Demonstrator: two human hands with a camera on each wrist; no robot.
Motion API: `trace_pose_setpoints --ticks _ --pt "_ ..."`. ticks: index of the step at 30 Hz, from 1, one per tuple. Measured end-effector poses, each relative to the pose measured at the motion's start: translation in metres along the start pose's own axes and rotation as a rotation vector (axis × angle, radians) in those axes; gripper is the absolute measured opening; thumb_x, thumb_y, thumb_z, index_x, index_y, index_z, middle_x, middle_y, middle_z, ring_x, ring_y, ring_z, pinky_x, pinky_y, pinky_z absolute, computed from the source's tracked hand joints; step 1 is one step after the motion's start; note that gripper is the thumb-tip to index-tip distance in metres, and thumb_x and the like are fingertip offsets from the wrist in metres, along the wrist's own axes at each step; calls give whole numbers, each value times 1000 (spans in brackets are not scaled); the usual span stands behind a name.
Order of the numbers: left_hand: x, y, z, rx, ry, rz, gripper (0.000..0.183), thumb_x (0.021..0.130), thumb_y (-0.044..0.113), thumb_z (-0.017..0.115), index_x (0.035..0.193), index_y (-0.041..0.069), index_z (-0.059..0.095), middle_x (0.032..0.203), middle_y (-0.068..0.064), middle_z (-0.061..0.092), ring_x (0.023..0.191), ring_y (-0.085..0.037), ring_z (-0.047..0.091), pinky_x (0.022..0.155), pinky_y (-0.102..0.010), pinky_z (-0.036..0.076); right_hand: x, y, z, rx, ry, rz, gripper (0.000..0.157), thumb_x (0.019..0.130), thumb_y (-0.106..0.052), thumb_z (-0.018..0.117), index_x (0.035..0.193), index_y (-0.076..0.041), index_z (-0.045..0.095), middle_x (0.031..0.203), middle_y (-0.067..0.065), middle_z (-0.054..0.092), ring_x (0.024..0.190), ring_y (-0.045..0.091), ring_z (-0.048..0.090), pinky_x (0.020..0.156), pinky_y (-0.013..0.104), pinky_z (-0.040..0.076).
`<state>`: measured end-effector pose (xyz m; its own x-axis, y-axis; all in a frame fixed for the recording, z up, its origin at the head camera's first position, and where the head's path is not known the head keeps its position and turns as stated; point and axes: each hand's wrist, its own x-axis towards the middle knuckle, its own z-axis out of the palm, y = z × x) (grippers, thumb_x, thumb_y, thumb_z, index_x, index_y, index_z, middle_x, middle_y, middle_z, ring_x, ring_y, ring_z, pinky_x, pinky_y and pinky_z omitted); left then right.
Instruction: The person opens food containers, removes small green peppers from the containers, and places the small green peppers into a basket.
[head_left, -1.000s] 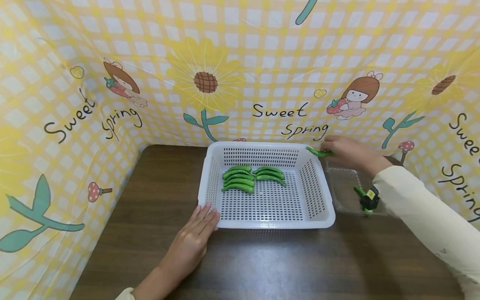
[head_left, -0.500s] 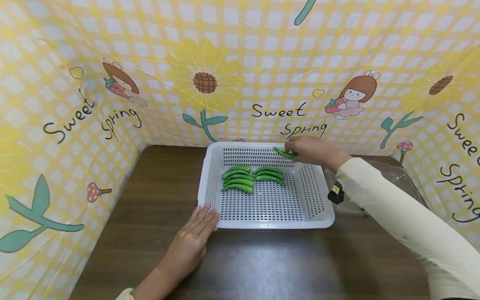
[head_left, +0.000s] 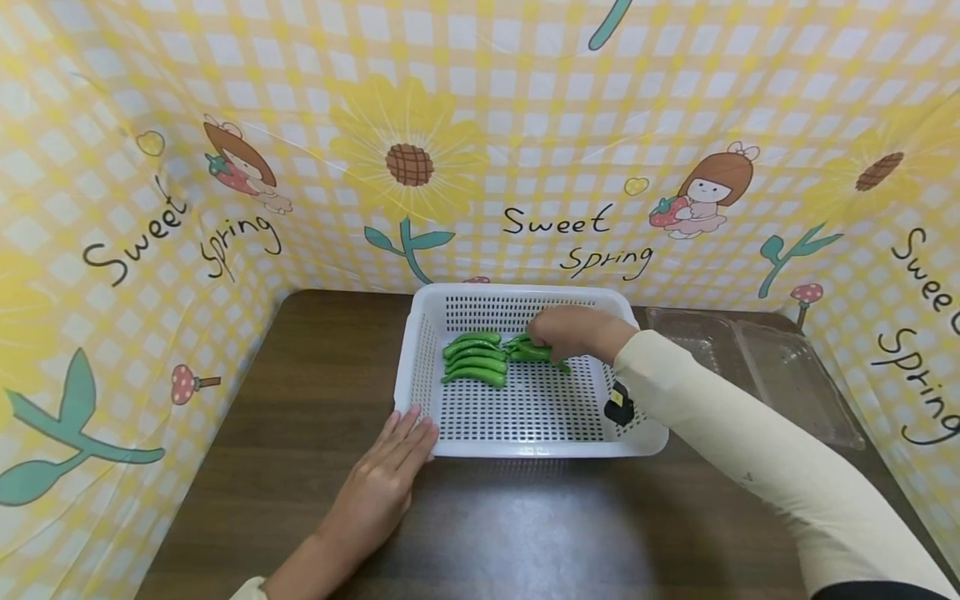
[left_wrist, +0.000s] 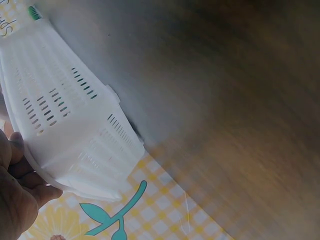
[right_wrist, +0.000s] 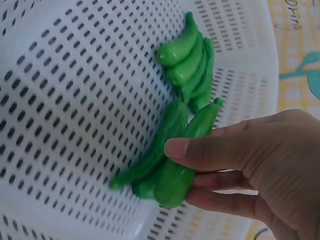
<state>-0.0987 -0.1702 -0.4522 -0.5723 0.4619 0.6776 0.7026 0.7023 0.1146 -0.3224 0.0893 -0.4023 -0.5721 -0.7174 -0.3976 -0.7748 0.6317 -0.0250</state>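
White perforated basket point(head_left: 540, 450) on the brown table, with green chili peppers inside. In it, a left row of several peppers point(head_left: 476, 364) lies side by side, next to a right group point(head_left: 525, 353) partly covered by my right hand point(head_left: 573, 332). The right wrist view shows that hand pinching one green chili pepper point(right_wrist: 175, 187) between thumb and fingers, low over the right group. My left hand point(head_left: 386, 467) holds the basket's front left corner, its fingers lying over the rim. The left wrist view shows that hand's digits point(left_wrist: 45, 194) at the rim from outside.
To the right of the basket stand clear plastic trays point(head_left: 798, 383), partly hidden behind the right sleeve point(head_left: 720, 417). A yellow checked cloth point(head_left: 540, 150) closes off the back and both sides. The brown table point(head_left: 510, 533) extends in front of the basket.
My right hand has carried a chili pepper leftward from above the clear tray, over the basket's right side, and down to the right group. My left hand has stayed at the corner.
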Motion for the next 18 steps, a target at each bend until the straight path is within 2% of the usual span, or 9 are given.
trace_pose_setpoints --ticks 5,11,14,18 --pt "0 0 0 -3 -9 1 37 97 14 31 109 -8 58 115 -20 55 112 -36 47 93 -52 37 9 -14 4 -14 -100 41 19 67 -15 76 79 -15 61 70 -7 53 63 9 46 56 20 44" --pt "0 0 0 -4 -4 3 36 97 14 32 109 -8 58 115 -20 55 111 -36 47 94 -52 37 14 -19 14 -60 -185 93 24 65 -20 77 67 -17 53 66 -5 49 60 10 44 53 23 42" --pt "1 -1 0 -3 -1 5 36 97 14 32 109 -8 58 115 -20 55 111 -36 47 94 -52 37 15 -19 18 -92 -197 110 29 62 -24 78 63 -19 50 65 -5 48 59 11 43 53 24 41" --pt "0 -1 -1 0 -4 0 37 97 14 32 109 -8 58 115 -20 55 111 -36 47 94 -52 37 18 -16 23 -93 -163 99 33 61 -27 78 60 -19 46 64 -5 44 57 10 38 51 23 37"
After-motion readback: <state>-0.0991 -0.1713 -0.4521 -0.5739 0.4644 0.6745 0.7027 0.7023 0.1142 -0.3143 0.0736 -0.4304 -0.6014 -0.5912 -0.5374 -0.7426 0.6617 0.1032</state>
